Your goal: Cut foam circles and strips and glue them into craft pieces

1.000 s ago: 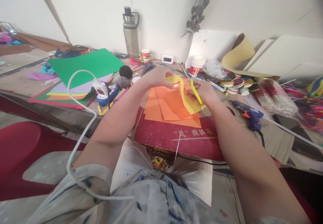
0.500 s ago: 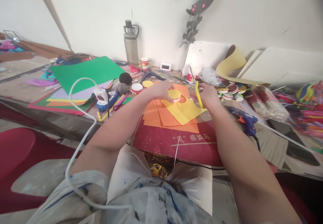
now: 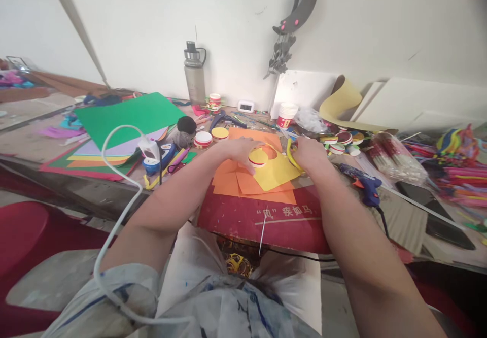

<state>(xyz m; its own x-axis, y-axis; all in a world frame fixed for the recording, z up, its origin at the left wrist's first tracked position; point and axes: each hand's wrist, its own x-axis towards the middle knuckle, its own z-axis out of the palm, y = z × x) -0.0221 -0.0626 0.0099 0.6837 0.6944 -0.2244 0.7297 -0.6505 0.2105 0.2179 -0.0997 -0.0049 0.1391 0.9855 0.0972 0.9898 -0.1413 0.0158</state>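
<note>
Head view has you with both hands busy over the worktop. Your left hand is curled around a short round piece with a yellow top and a red-and-white side, and the fingers look clasped on its edge. That piece sits right at the yellow sheet, next to a round cutout in it. I honestly can't tell if the two are touching.

Your right hand is wrapped around the yellow-handled scissors, blades pointing away from you. Your fingers are partly hidden there, so I can't say how far the blades are apart.

Under the yellow sheet you've got a few orange sheets overlapping, and those lie on a red board with white lettering along the near part. Just beyond your left hand there's a yellow-topped tub beside a white-topped tub. Past the scissors stands a stack of paper cups.

Over to your right, a blue glue gun lies near a dark phone. On your left, a big green sheet partly covers other coloured sheets, and a grey bottle stands upright against the wall.
</note>
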